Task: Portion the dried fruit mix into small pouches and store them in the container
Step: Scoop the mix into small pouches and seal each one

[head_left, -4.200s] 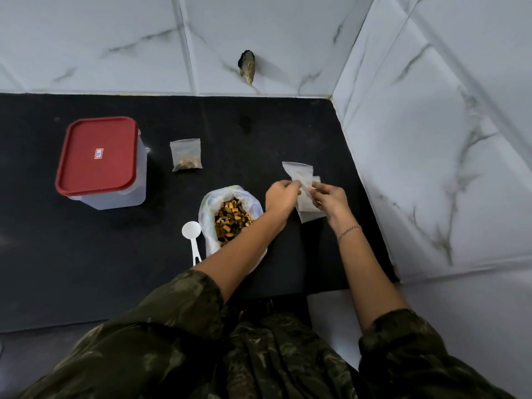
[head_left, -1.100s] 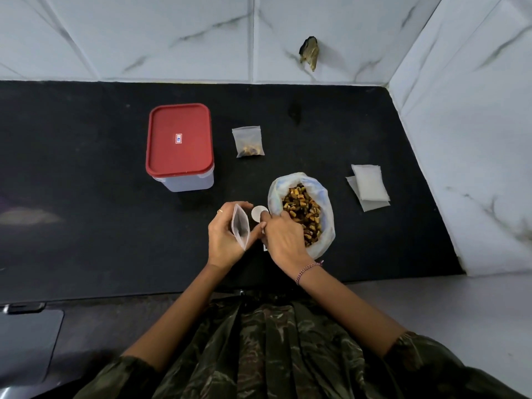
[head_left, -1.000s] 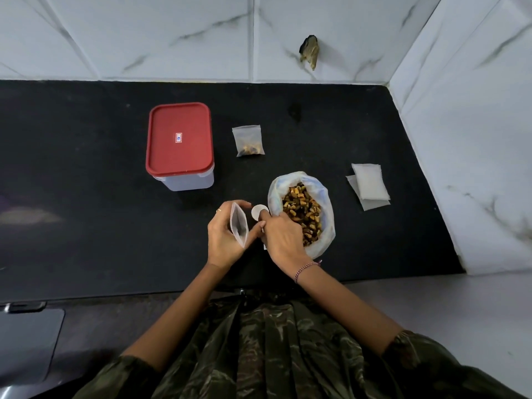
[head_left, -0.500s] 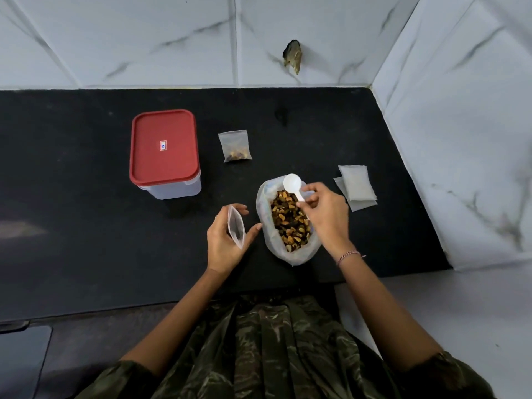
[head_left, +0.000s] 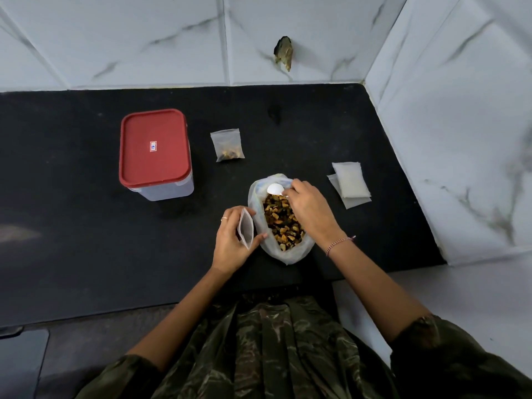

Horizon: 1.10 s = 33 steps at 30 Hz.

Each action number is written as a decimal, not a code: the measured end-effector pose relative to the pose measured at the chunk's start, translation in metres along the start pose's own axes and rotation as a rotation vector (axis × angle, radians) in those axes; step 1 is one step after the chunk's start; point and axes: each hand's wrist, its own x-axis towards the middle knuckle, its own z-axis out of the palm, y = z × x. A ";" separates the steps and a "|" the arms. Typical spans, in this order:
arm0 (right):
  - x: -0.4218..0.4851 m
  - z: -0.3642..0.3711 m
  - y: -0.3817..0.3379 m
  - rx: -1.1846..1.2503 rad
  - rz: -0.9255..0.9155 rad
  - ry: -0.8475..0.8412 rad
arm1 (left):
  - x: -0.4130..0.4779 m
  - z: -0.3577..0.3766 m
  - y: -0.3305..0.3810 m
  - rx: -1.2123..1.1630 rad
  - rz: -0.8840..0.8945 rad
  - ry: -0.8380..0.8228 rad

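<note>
An open plastic bag of dried fruit mix point(head_left: 283, 223) sits on the black counter point(head_left: 86, 226). My right hand point(head_left: 309, 211) pinches the handle of a white spoon point(head_left: 275, 189), whose bowl hangs over the far rim of the bag. To the bag's left, my left hand point(head_left: 231, 243) holds a small empty pouch point(head_left: 246, 229) with its mouth spread open. One filled pouch point(head_left: 228, 144) lies flat farther back. A clear container with a red lid point(head_left: 155, 152) stands closed at the left.
A stack of empty pouches point(head_left: 349, 182) lies to the right of the bag. White marble walls close the counter at the back and at the right point(head_left: 460, 139). A dark flat object point(head_left: 20, 361) sits at the lower left edge.
My right hand picked the spoon up from beside the bag and carried it over the bag's far rim. My left hand keeps the open pouch beside the bag.
</note>
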 end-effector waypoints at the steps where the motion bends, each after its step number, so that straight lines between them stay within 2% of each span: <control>1: -0.002 0.002 0.001 -0.011 -0.026 0.002 | -0.001 0.001 -0.001 0.003 -0.004 -0.005; 6: -0.020 0.003 0.008 -0.009 -0.118 -0.015 | -0.002 0.010 -0.004 0.032 -0.028 -0.001; 12: -0.020 -0.008 0.014 0.107 -0.070 0.043 | -0.002 0.015 -0.005 0.042 -0.041 0.020; 18: -0.005 -0.003 0.007 0.027 -0.045 -0.137 | -0.002 0.017 -0.005 0.078 -0.048 0.024; 22: -0.004 -0.009 0.010 0.172 0.079 -0.166 | 0.000 0.019 -0.006 0.093 -0.058 0.033; 27: 0.002 -0.011 0.011 0.329 0.253 -0.284 | 0.003 0.023 -0.006 0.082 -0.052 0.021; 33: -0.003 -0.013 0.018 0.544 0.486 -0.317 | 0.003 0.021 -0.007 0.079 -0.050 0.002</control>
